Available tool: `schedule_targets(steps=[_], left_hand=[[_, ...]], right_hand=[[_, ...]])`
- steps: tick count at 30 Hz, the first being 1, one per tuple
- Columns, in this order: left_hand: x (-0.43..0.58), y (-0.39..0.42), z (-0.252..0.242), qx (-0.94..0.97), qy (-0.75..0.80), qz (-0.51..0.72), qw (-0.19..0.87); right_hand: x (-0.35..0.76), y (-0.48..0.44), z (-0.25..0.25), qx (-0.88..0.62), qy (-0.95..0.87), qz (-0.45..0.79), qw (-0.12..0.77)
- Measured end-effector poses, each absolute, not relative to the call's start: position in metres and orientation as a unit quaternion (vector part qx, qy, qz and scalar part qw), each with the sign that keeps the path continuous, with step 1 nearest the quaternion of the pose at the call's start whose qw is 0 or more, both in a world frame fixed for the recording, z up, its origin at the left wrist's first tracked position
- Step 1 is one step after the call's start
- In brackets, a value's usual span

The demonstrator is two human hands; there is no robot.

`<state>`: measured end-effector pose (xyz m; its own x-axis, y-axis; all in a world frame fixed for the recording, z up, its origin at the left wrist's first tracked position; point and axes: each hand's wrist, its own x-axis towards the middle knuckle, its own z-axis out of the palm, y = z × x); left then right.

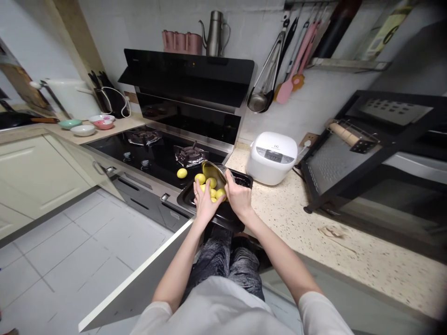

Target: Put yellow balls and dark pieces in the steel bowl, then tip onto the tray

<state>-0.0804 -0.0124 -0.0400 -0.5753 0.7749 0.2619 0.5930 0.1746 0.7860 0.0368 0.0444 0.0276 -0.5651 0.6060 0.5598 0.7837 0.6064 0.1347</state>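
One lemon point(181, 173) lies left of the tray point(226, 217), rice cooker point(272, 158) right.

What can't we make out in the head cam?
Head view:
Yellow fruits: exact count; left hand covers some.
Metal container: near side, behind right hand.
Rice cooker display: too small to read.
Bottle: top cut off by upper edge.

Lemons point(199, 178) crowd under and just ahead of the left grip point(209, 195), and the tilted metal bowl point(217, 173) blocks the way across to the right grip point(238, 194). Left of the left grip, flat stove glass point(159, 160) gives passage around one lone lemon point(182, 173); the burner point(190, 154) stands ahead. Right of the right grip, bare table point(279, 209) runs past the rice cooker point(272, 159).
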Motion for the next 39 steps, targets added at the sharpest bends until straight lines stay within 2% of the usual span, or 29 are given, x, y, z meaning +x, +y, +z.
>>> schedule_targets(steps=[4, 10, 16, 20, 26, 33, 39], left_hand=[[-0.082, -0.019, -0.032, 0.476, 0.788, 0.378, 0.100], [-0.083, -0.021, -0.033, 0.507, 0.778, 0.363, 0.073], [-0.079, -0.019, -0.030, 0.638, 0.696, 0.328, -0.001], [-0.074, -0.013, -0.030, 0.692, 0.663, 0.284, -0.015], [-0.072, -0.006, -0.030, 0.710, 0.662, 0.240, -0.025], [-0.071, -0.005, -0.030, 0.711, 0.668, 0.218, -0.028], [-0.070, -0.002, -0.030, 0.713, 0.668, 0.214, -0.025]], right_hand=[[0.039, 0.044, 0.022, -0.399, -0.860, -0.200, 0.248], [0.048, 0.045, 0.022, -0.409, -0.852, -0.200, 0.257], [0.057, 0.051, 0.018, -0.409, -0.852, -0.185, 0.270], [0.061, 0.054, 0.017, -0.409, -0.849, -0.184, 0.281], [0.077, 0.059, 0.022, -0.431, -0.813, -0.157, 0.358], [0.164, 0.059, 0.033, -0.551, -0.664, -0.009, 0.506], [0.251, 0.052, -0.005, -0.605, -0.574, 0.263, 0.485]])
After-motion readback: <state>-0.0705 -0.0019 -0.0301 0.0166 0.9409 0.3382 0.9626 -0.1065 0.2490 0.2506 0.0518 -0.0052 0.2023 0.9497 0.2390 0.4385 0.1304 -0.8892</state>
